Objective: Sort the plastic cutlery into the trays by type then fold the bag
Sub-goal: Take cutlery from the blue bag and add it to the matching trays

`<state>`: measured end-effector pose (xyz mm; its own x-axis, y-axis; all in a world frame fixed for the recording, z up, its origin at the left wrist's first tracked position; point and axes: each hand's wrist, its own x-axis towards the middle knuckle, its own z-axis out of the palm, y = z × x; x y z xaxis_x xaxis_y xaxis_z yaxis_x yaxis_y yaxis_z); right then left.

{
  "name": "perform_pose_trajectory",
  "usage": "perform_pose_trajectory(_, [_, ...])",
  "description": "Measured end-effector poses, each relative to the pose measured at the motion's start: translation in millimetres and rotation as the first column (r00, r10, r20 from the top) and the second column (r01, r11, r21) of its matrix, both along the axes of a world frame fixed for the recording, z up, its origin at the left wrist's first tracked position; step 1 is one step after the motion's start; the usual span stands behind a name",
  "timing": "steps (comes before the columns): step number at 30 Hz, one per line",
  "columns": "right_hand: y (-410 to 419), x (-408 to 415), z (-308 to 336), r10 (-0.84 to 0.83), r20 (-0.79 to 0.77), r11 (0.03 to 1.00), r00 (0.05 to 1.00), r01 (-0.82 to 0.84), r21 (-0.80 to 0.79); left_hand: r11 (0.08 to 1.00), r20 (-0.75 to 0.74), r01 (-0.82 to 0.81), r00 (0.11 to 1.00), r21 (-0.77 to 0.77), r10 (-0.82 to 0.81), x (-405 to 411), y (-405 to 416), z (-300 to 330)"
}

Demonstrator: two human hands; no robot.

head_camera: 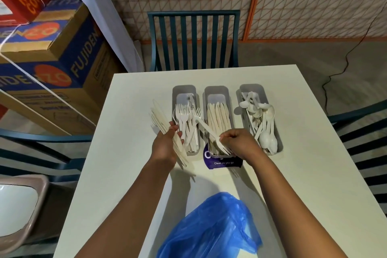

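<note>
White table fills the middle of the frame, with a dark teal chair at its far edge and an orange-framed lattice wall behind. Left hand, centre-left, grips a fanned bundle of plastic knives just left of the trays. Right hand, centre, fingers curled, pinches the handle of a single fork whose tines angle up-left over the left tray. Three grey trays sit side by side: left tray holds forks, middle tray knives, right tray spoons. Purple card lies partly under the middle tray's near end. Blue plastic bag lies crumpled at bottom centre. Cardboard boxes stack at upper left.
</note>
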<state>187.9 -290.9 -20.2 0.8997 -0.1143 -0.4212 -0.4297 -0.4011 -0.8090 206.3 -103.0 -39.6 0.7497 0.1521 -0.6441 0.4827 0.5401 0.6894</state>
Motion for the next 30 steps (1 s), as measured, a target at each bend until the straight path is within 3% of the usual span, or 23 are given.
perform_pose_trajectory(8, [60, 64, 22, 0.021, 0.205, 1.000, 0.978, -0.019, -0.013, 0.999, 0.026, 0.001, 1.000, -0.036, 0.000, -3, 9, -7])
perform_pose_trajectory(20, [79, 123, 9, 0.072, -0.163, 0.964, 0.984, -0.111, -0.243, 0.995, -0.021, 0.100, 0.995, -0.024, -0.101, 4, 35, -18])
perform_pose_trajectory(30, [82, 133, 2, 0.003, -0.152, 0.980, 0.988, -0.033, -0.197, 0.993, -0.017, 0.048, 0.999, -0.106, -0.050, 7, 28, -11])
